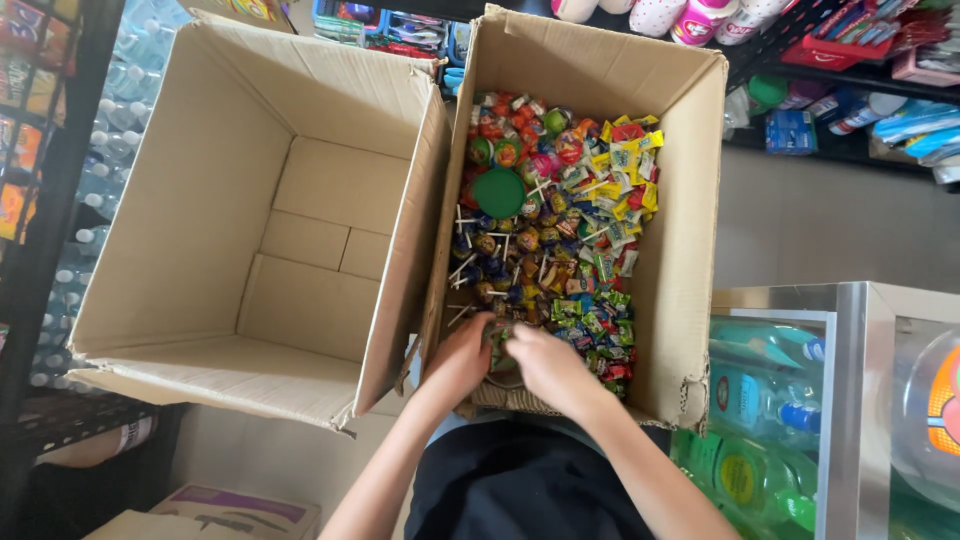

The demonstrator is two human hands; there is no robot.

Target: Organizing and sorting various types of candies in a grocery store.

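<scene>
Two open cardboard boxes stand side by side. The left box (pixel 300 210) has nothing in it. The right box (pixel 690 250) is full of wrapped candies (pixel 610 190) and lollipops (pixel 500 255), with a round green lid (pixel 498 192) on top. My left hand (pixel 462 355) and my right hand (pixel 545 362) reach into the near end of the right box. Both close together around a small bunch of green-wrapped candies (pixel 500 338) at the near wall.
A dark rack of water bottles (pixel 70 240) stands at the left. Shelves of goods (pixel 850 60) run along the back right. A glass-topped metal cabinet with green bottles (pixel 780 400) is at the right. A flat carton (pixel 240 510) lies on the floor below.
</scene>
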